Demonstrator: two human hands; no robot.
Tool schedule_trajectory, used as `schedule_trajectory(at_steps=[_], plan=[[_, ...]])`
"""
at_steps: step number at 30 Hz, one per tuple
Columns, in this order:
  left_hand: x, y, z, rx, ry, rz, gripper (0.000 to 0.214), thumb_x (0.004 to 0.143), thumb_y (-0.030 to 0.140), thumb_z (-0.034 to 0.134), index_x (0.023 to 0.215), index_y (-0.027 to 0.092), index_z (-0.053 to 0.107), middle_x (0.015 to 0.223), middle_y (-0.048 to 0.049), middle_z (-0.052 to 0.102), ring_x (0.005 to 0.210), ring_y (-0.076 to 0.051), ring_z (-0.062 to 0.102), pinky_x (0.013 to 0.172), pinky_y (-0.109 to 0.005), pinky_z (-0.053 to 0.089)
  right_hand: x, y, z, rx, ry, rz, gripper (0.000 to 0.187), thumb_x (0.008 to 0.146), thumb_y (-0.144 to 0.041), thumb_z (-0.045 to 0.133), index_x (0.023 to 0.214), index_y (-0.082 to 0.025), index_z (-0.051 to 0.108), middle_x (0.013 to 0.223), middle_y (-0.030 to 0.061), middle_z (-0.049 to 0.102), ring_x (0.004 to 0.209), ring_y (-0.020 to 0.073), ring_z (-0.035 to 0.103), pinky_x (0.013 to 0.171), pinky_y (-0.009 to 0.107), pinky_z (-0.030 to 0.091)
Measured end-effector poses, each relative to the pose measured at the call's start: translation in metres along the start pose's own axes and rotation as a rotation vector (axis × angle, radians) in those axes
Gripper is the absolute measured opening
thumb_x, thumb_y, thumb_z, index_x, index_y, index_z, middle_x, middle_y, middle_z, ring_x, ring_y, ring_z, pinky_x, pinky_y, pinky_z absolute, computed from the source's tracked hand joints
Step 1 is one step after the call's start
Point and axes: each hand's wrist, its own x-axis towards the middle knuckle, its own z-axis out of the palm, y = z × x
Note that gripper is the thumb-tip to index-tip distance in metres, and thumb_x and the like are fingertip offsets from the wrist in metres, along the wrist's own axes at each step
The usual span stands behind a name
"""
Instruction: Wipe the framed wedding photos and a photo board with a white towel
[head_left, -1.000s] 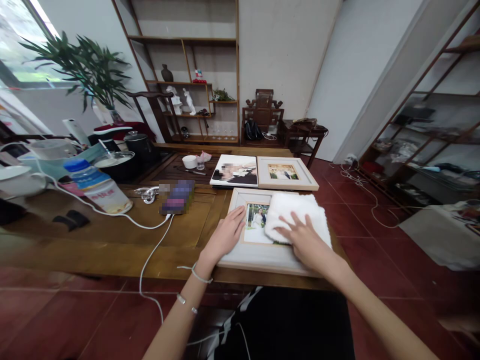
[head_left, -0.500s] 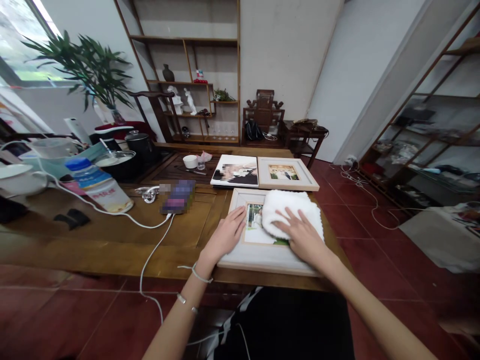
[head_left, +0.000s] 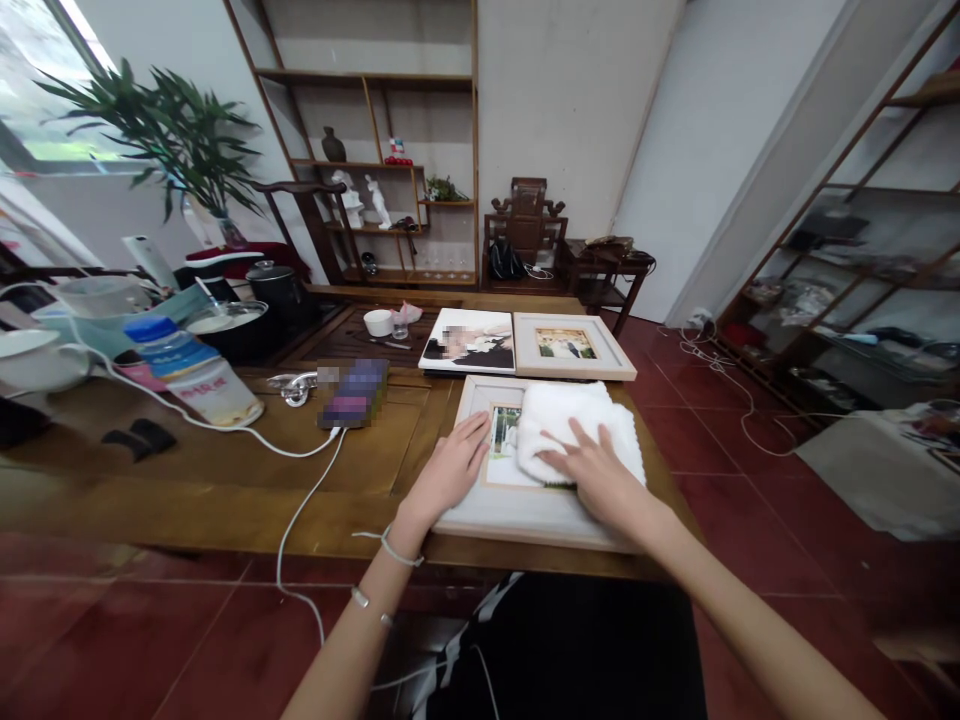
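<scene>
A pale-framed photo (head_left: pixel 517 505) lies flat at the near edge of the wooden table (head_left: pixel 225 470). My left hand (head_left: pixel 448 468) rests flat on the frame's left side, fingers stretched out, holding nothing. My right hand (head_left: pixel 592 470) presses down with spread fingers on a folded white towel (head_left: pixel 574 425) that covers most of the picture. Only a strip of the photo shows left of the towel.
Two more pictures lie behind: an unframed print (head_left: pixel 471 341) and a framed photo (head_left: pixel 571 346). A phone (head_left: pixel 355 393) on a white cable (head_left: pixel 300 510), a lying water bottle (head_left: pixel 191 372), pots and a bowl (head_left: pixel 379 322) sit to the left. Shelves line the far wall.
My right hand has slid the towel leftward across the picture, covering more of the photo. My left hand has stayed in place on the frame.
</scene>
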Motion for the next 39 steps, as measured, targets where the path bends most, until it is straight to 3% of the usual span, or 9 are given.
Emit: schedule_trajectory(at_steps=[5,9,13,18,21,24,28,34,39], plan=[[-0.001,0.001,0.001,0.008,0.012,0.001,0.041,0.099,0.025,0.034,0.138,0.017,0.044,0.146,-0.0105,0.043,0.138,-0.022,0.035,0.112,-0.044,0.033,-0.066,-0.046,-0.026,0.177,-0.262,-0.065,0.094,0.053,0.009,0.042,0.138,-0.031,0.047,0.153,-0.0004,0.030,0.139,0.0428,0.016,0.104,0.071,0.021],[-0.001,0.003,0.000,0.017,0.009,-0.003,0.041,0.099,0.026,0.035,0.137,0.017,0.045,0.147,-0.0110,0.042,0.138,-0.022,0.035,0.112,-0.045,0.034,-0.080,-0.058,-0.024,0.259,-0.259,-0.073,0.091,0.055,0.007,0.041,0.135,-0.034,0.050,0.152,-0.0036,0.031,0.140,0.0409,0.015,0.106,0.070,0.020],[-0.001,0.003,-0.001,0.020,0.003,0.013,0.041,0.099,0.026,0.035,0.138,0.017,0.044,0.146,-0.0114,0.043,0.138,-0.022,0.035,0.112,-0.044,0.033,-0.048,-0.034,-0.002,0.191,-0.117,-0.037,0.093,0.056,0.009,0.037,0.140,-0.031,0.044,0.152,-0.0006,0.034,0.141,0.0360,0.015,0.108,0.064,0.021],[-0.001,0.000,-0.001,0.009,-0.011,0.004,0.042,0.098,0.026,0.035,0.139,0.017,0.043,0.147,-0.0110,0.041,0.138,-0.022,0.035,0.112,-0.045,0.033,0.025,0.023,0.012,-0.026,0.140,0.128,0.084,0.063,0.010,0.037,0.139,-0.025,0.046,0.147,0.0045,0.043,0.139,0.0359,0.022,0.108,0.062,0.020],[0.000,-0.002,0.000,0.004,-0.013,0.008,0.043,0.098,0.026,0.035,0.139,0.017,0.042,0.147,-0.0109,0.041,0.138,-0.023,0.035,0.112,-0.045,0.033,0.058,0.043,0.010,-0.060,0.197,0.205,0.079,0.068,0.010,0.034,0.141,-0.019,0.042,0.148,0.0092,0.039,0.139,0.0406,0.019,0.104,0.067,0.021],[0.000,-0.004,0.001,0.001,-0.003,0.018,0.042,0.098,0.026,0.035,0.139,0.017,0.042,0.147,-0.0114,0.042,0.138,-0.022,0.036,0.111,-0.045,0.033,0.067,0.042,0.012,-0.066,0.201,0.201,0.079,0.069,0.010,0.034,0.140,-0.023,0.043,0.153,0.0056,0.032,0.140,0.0416,0.014,0.102,0.070,0.019],[0.000,-0.004,0.002,-0.002,0.009,0.024,0.043,0.098,0.026,0.035,0.139,0.017,0.042,0.147,-0.0115,0.042,0.137,-0.022,0.036,0.111,-0.045,0.034,0.035,0.012,0.015,-0.066,0.146,0.137,0.077,0.068,0.008,0.039,0.136,-0.027,0.049,0.152,0.0037,0.033,0.139,0.0424,0.017,0.101,0.071,0.019],[-0.001,0.001,0.001,-0.001,0.021,0.007,0.041,0.099,0.026,0.034,0.137,0.018,0.044,0.146,-0.0104,0.043,0.137,-0.022,0.036,0.111,-0.045,0.034,-0.049,-0.047,-0.013,0.132,-0.184,-0.050,0.086,0.059,0.005,0.047,0.138,-0.028,0.047,0.154,0.0035,0.029,0.138,0.0451,0.017,0.104,0.071,0.018],[-0.001,0.001,0.000,0.007,0.011,0.016,0.042,0.099,0.026,0.033,0.138,0.017,0.044,0.147,-0.0110,0.042,0.138,-0.022,0.035,0.112,-0.046,0.034,-0.055,-0.048,-0.005,0.226,-0.100,-0.112,0.086,0.061,0.005,0.041,0.139,-0.030,0.044,0.154,-0.0024,0.029,0.141,0.0396,0.014,0.107,0.068,0.017]])
